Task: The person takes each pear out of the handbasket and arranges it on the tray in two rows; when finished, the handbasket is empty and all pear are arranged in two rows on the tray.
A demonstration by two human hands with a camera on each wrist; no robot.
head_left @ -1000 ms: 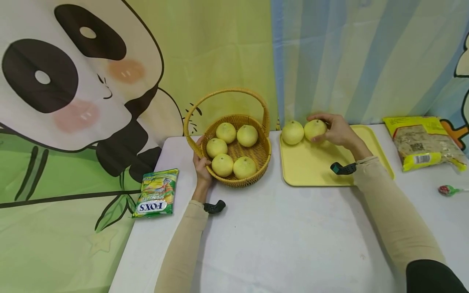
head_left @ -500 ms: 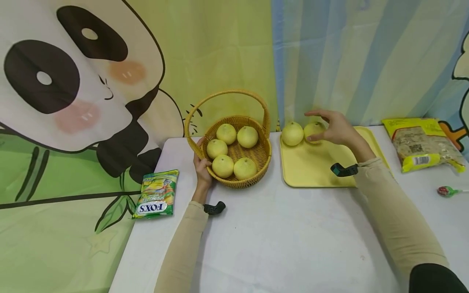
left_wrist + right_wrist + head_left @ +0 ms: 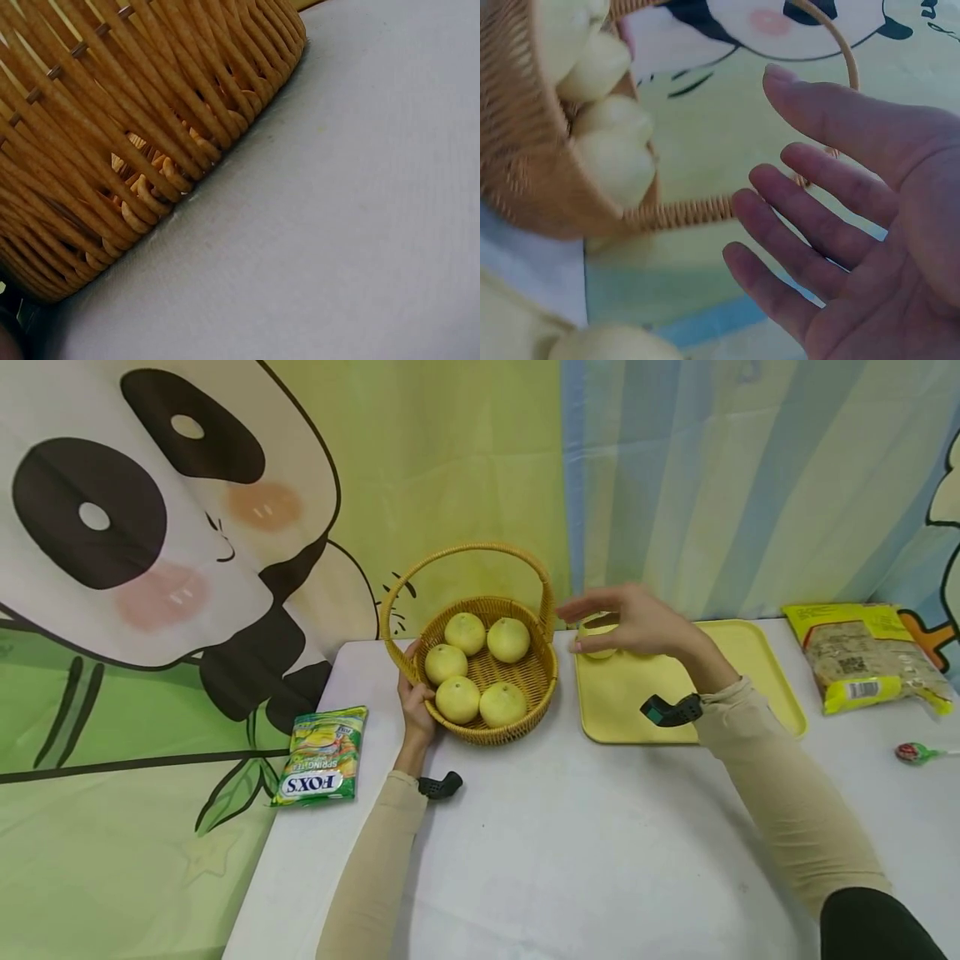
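Note:
A wicker basket with a tall arched handle holds several round pale yellow-green fruits. My left hand grips its left side, the thumb near the rim and the other fingers partly hidden behind the wall. In the left wrist view, woven basket wall fills the upper left. My right hand hovers over the yellow tray, fingers spread and holding nothing. Between thumb and fingers shows a fruit on the tray; another beside it is mostly hidden by the hand. The right wrist view shows the open palm.
A green candy packet lies left of the basket. To the tray's right are a yellow-and-clear food bag and a lollipop. A printed curtain hangs behind the white table.
My right hand has let go of the right-hand fruit on the tray, then moved left and over the other one. The left hand and basket have stayed put.

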